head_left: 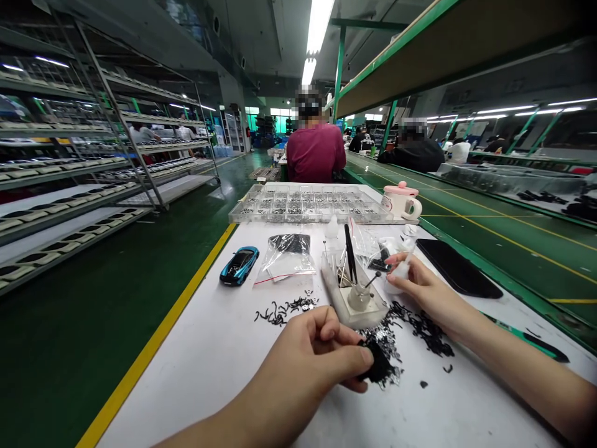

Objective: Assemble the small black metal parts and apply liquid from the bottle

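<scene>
My left hand (321, 354) pinches a small black piece (379, 362) between thumb and fingers, above a pile of small silver and black parts (389, 336). To the right, the fingers of my right hand (413, 280) are closed round a small white squeeze bottle (399, 274) with a thin nozzle pointing up. Between the hands stands a clear holder (345, 305) with black tweezers (349, 255) and a small glass jar (360, 297). Curved black strips (426, 330) lie below my right hand, and more strips (275, 313) lie left of the holder.
A compartment tray (308, 205) spans the table's far end beside a pink-lidded mug (401, 202). A blue toy car (239, 266), a plastic bag (288, 258), a dark phone-like slab (459, 267) and a green-handled tool (527, 336) lie around. A person (314, 146) sits ahead.
</scene>
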`<state>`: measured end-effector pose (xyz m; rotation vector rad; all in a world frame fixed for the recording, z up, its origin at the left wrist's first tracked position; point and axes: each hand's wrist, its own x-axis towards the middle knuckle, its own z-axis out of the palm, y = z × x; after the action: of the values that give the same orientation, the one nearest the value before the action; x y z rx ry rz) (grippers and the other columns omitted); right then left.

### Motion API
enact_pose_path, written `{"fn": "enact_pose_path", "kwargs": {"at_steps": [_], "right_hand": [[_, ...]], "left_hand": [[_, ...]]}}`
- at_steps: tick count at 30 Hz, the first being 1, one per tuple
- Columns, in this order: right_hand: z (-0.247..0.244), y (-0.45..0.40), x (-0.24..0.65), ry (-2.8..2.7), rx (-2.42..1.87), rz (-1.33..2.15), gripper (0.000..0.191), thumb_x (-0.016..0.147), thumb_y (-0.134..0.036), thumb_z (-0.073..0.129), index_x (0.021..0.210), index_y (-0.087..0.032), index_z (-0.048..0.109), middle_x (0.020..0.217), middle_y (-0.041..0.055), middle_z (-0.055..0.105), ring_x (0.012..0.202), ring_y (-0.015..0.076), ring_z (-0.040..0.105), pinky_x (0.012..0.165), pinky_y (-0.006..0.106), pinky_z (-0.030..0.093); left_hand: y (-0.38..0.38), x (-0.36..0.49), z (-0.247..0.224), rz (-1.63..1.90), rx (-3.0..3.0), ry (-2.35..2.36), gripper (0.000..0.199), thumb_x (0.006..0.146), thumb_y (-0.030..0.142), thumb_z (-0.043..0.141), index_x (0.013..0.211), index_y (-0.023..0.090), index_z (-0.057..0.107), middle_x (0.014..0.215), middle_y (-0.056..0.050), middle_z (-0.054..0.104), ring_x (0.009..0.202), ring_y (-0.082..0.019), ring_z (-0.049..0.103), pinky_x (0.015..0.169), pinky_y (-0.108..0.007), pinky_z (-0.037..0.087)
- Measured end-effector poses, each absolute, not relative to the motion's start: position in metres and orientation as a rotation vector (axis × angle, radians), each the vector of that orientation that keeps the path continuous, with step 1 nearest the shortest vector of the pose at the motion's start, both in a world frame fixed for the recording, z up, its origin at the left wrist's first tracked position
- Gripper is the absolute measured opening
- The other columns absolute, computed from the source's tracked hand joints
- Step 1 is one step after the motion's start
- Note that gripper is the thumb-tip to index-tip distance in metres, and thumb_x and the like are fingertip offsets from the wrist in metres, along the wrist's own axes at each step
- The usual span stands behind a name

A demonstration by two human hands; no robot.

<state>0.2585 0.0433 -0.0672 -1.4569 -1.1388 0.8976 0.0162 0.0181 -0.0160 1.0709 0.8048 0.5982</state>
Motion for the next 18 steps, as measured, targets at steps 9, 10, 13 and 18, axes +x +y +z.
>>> {"fn": "enact_pose_path", "kwargs": {"at_steps": [9,10,13,18], "right_hand": [[-0.038,0.021,0.254,-1.142,-1.28,0.491,0.038,0.075,-0.042,0.073,0.105,-0.033,0.052,0.104,-0.0016,0.052,0.103,0.0179,0.05,0.087,0.027,0.042],[-0.035,0.011,0.249,-1.188,-1.264,0.504,0.03,0.078,-0.042,0.071,0.101,-0.033,0.054,0.1,-0.0016,0.054,0.099,0.0172,0.051,0.083,0.025,0.044],[-0.032,-0.017,0.229,-1.551,-1.276,0.861,0.014,0.086,-0.04,0.062,0.097,-0.032,0.058,0.091,0.0,0.06,0.09,0.0179,0.057,0.075,0.025,0.051],[-0.035,-0.033,0.209,-1.842,-1.183,0.877,0.011,0.089,-0.027,0.058,0.098,-0.033,0.055,0.1,-0.0009,0.063,0.098,0.0177,0.061,0.086,0.028,0.052]], "left_hand": [[0.016,0.013,-0.013,0.629,1.136,0.822,0.04,0.072,0.019,0.072,0.064,0.018,0.033,0.086,0.0,0.061,0.064,-0.009,0.056,0.063,-0.023,0.046],[0.015,0.013,-0.013,0.645,1.2,0.847,0.04,0.072,0.019,0.071,0.063,0.018,0.033,0.087,0.0,0.063,0.065,-0.01,0.056,0.063,-0.023,0.045],[0.013,0.011,-0.011,0.775,1.529,0.923,0.037,0.073,0.015,0.067,0.06,0.02,0.033,0.088,-0.002,0.067,0.069,-0.013,0.059,0.065,-0.025,0.046],[0.012,0.007,-0.009,0.885,2.059,0.76,0.044,0.08,0.016,0.061,0.053,0.024,0.028,0.081,-0.005,0.071,0.08,-0.021,0.069,0.069,-0.028,0.051]]}}
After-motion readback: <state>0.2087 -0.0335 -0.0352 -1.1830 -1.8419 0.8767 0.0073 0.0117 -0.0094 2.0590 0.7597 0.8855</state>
